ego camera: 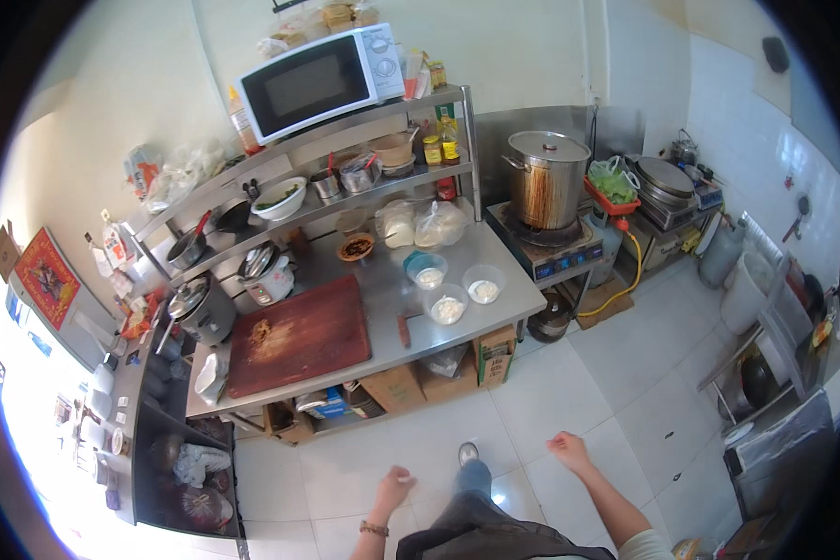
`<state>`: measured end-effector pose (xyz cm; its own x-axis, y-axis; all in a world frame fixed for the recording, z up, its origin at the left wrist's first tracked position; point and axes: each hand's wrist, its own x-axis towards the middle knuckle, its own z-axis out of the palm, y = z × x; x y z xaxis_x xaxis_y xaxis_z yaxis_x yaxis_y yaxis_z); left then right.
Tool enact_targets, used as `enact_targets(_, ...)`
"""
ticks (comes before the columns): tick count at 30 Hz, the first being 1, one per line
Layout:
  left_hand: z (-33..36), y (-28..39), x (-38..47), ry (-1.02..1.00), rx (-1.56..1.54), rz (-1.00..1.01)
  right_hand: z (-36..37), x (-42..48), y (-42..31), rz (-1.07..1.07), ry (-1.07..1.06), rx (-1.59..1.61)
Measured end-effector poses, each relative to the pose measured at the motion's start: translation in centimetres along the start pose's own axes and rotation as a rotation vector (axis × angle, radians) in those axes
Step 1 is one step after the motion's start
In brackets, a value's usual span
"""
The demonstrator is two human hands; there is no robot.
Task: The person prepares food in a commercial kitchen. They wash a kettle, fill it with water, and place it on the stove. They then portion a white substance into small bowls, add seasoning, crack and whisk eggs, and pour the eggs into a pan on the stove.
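My left hand [394,486], with a bracelet at the wrist, hangs over the tiled floor with its fingers curled; whether it holds anything is unclear. Over the floor to the right is my right hand [569,450], loosely curled, and no held thing shows. Both are apart from the steel worktable [392,322] before me. On it lie a dark red cutting board [308,336] with brown residue and a cleaver [404,330] with a wooden handle. Clear plastic bowls [448,308] hold white food. Behind them are a bowl of dark sauce [355,247] and plastic bags with white contents [439,225].
A microwave [315,80] tops the steel shelf. A large stockpot [547,178] stands on a cooker [546,248] right of the worktable, with a yellow hose [637,273] near the floor. Cardboard boxes [395,392] sit under the table. Dark shelving [182,476] stands left; a rack [777,350] right.
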<state>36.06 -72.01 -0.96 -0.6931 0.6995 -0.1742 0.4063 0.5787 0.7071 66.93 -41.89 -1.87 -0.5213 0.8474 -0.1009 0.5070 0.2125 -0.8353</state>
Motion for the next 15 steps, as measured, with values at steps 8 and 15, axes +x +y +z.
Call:
enact_targets(8, -4.0, 14.0, 23.2, 0.107, -0.101, 0.131, 3.8, 24.7, -10.6, -0.184, 0.015, 0.171)
enact_targets(15, -7.0, 24.7, 33.3, -0.073, -0.121, 0.174, 4.9, 51.5, -26.2, -0.564, 0.027, 0.508)
